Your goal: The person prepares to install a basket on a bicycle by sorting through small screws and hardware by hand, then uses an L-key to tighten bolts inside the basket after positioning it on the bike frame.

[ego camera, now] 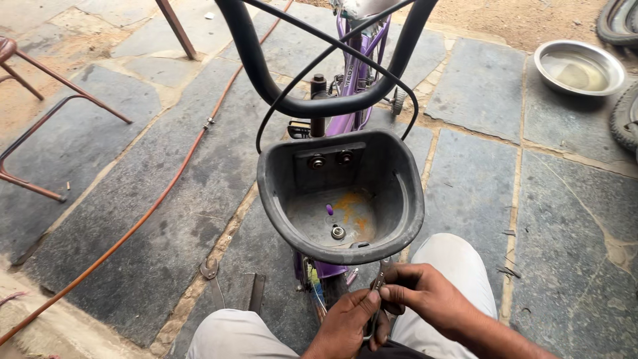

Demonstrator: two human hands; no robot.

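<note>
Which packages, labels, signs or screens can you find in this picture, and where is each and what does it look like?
Label: pale lettering on the purple bicycle frame, behind the black basket; too small and partly hidden to describe further.
No packages, signs or screens show.

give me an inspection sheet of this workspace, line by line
surface: grey stone slab floor with sandy joints
job's things: small purple bicycle with black plastic front basket, bolts in its back wall and floor; slim metal tool under the basket
clutter: metal hand tool lying on the slabs
grippers: left hand and right hand both grip the slim metal tool
cables: black cable looping over the handlebar; orange hose across the floor
surroundings: round steel bowl of water, black tyres, rust-red metal chair frame
</note>
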